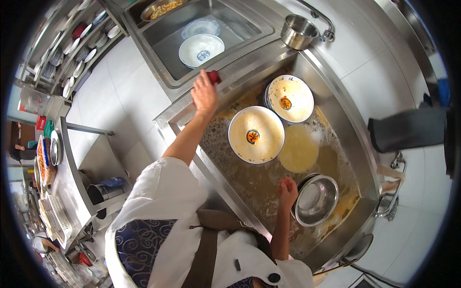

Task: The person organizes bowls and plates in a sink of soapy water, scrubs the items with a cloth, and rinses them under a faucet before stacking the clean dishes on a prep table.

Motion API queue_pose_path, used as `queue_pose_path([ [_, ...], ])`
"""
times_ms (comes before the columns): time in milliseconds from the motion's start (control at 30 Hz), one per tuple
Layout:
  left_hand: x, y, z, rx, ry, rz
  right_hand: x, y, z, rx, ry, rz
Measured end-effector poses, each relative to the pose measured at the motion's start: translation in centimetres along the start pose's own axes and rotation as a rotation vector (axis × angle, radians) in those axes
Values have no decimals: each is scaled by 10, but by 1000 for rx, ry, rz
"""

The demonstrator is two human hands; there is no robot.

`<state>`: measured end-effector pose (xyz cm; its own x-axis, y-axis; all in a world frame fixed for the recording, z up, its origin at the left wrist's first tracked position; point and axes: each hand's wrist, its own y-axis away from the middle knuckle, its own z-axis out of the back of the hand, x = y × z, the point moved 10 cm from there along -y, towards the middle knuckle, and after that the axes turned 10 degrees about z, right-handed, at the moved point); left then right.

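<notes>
My left hand [204, 94] reaches out over the divider between two sinks, with a small dark red pad or cloth [214, 77] under its fingers. Lower right, my right hand [287, 188] hovers over murky, foamy water with curled fingers; whether anything is inside them does not show. Beside it, stacked stainless steel bowls [316, 200] sit in the water. A large, stained white bowl [256, 135] with an orange and blue mark lies in the middle of that sink. Behind it stand more stacked stained bowls [291, 98]. In the far sink is a whiter bowl [201, 50] with a blue mark.
A steel pot [299, 31] stands on the rim at the back, by a wall tap [327, 36]. A metal pan of food scraps [162, 9] is at the far sink's left. Racks of dishes [77, 46] and a steel table [68, 172] are on the left.
</notes>
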<state>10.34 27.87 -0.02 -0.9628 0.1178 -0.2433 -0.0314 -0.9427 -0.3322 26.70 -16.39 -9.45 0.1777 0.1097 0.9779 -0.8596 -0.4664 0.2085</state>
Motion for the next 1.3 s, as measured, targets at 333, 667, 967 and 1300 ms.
queue_pose_path([
  [333, -152, -2, -54, 53, 227, -293, 34, 35, -14, -25, 167, 26],
  [667, -84, -95, 7, -150, 515, -87, 24, 45, -18, -20, 226, 7],
  [967, -10, -86, -105, 451, 380, -349, 25, 37, -55, 144, 335, -16],
  [1300, 137, -97, -75, 458, 375, -181, 31, 37, -76, 174, 406, -37],
])
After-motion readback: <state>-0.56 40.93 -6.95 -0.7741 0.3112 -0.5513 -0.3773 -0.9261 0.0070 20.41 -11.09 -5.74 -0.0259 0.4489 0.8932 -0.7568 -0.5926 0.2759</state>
